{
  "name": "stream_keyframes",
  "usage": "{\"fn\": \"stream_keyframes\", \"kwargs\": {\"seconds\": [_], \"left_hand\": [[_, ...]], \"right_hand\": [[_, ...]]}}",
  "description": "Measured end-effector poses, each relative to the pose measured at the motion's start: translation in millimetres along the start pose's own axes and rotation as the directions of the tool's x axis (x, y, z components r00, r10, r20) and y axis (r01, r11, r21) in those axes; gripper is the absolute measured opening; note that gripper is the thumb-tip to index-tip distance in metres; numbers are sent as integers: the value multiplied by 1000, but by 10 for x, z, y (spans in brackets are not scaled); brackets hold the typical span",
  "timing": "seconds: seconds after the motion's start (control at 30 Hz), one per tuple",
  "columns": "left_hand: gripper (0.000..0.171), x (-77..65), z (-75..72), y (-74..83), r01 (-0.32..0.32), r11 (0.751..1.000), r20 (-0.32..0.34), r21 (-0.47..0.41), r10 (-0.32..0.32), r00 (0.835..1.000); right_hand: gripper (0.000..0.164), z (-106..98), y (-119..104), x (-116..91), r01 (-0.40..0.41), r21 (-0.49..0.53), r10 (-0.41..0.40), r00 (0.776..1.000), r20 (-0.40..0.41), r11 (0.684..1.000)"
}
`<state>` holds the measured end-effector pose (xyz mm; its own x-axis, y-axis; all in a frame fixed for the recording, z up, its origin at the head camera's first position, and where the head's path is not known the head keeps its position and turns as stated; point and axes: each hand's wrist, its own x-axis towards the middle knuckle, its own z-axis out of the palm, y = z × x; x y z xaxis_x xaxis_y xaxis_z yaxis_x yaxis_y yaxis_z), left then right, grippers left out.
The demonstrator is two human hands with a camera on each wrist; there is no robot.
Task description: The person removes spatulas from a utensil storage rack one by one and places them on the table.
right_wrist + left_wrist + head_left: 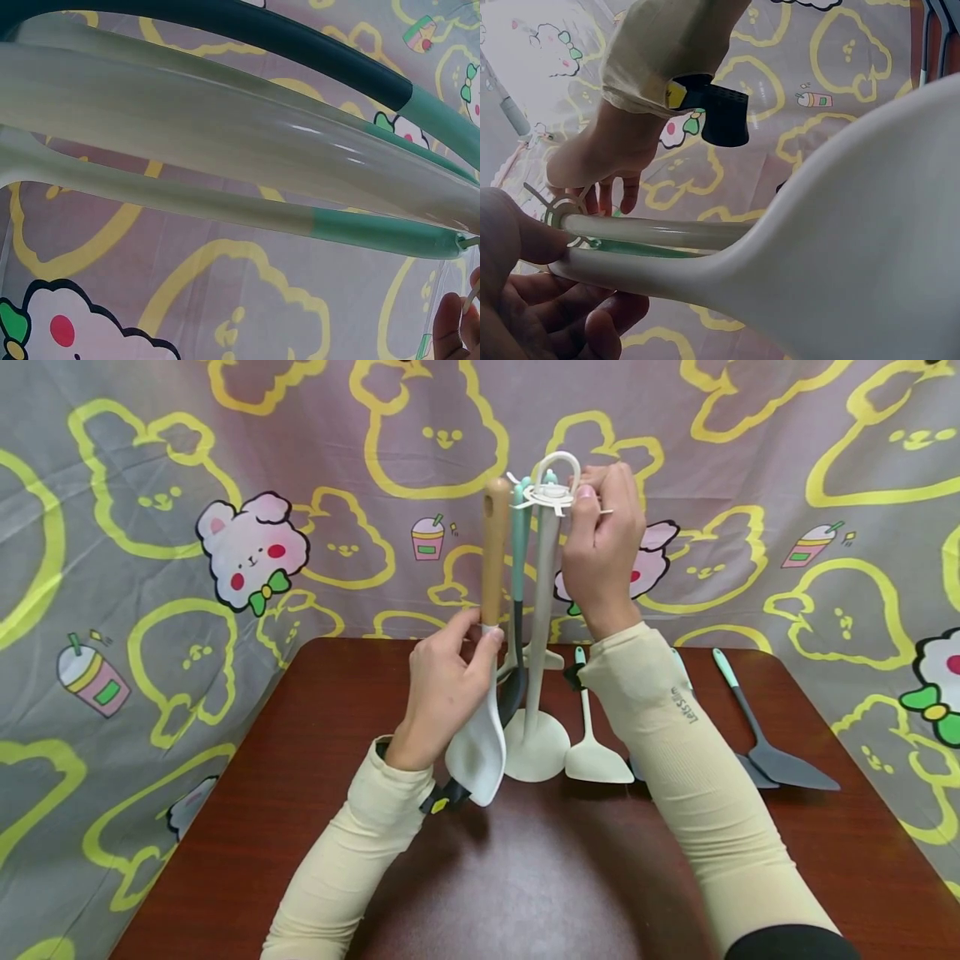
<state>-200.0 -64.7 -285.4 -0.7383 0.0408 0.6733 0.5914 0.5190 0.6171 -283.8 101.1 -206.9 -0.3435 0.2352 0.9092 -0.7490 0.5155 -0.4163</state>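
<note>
My left hand (450, 685) pinches a white spatula (477, 756) at its neck, just under the wooden handle (492, 547). The spatula stands handle up, head down, left of a cream utensil rack (542, 610). At the rack's top, the fingers of my right hand (606, 543) grip the edge of the hooked disc (551, 495). Mint-handled utensils hang around the pole; one has a dark stem (315, 52), another a pale stem (225, 195). The white head fills much of the left wrist view, with the wooden handle hidden there.
On the brown table (315, 735), right of the rack's base, lie a cream turner (597, 762) and a dark grey turner (795, 766) with mint handles. More utensils are partly covered by my right sleeve (697, 760). A patterned curtain (315, 435) hangs behind.
</note>
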Motion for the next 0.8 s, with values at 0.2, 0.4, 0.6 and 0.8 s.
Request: {"fn": "stream_keyframes", "kwargs": {"seconds": [0.2,0.4,0.6,0.8], "left_hand": [[20,16,-90,-23,-1,1000,-10,7,1,1000],[20,42,-199,-86,1,1000,-19,18,-1,1000],[19,61,-308,-150,17,999,-31,44,-16,999],[20,80,-397,-230,40,995,-33,95,-37,999]], "right_hand": [[34,2,40,0,-1,10,1,1000,5,1000],[36,-12,42,10,18,10,-18,1000,4,1000],[36,-11,36,12,24,14,-24,1000,-3,1000],[35,6,46,0,9,20,-9,1000,-3,1000]]}}
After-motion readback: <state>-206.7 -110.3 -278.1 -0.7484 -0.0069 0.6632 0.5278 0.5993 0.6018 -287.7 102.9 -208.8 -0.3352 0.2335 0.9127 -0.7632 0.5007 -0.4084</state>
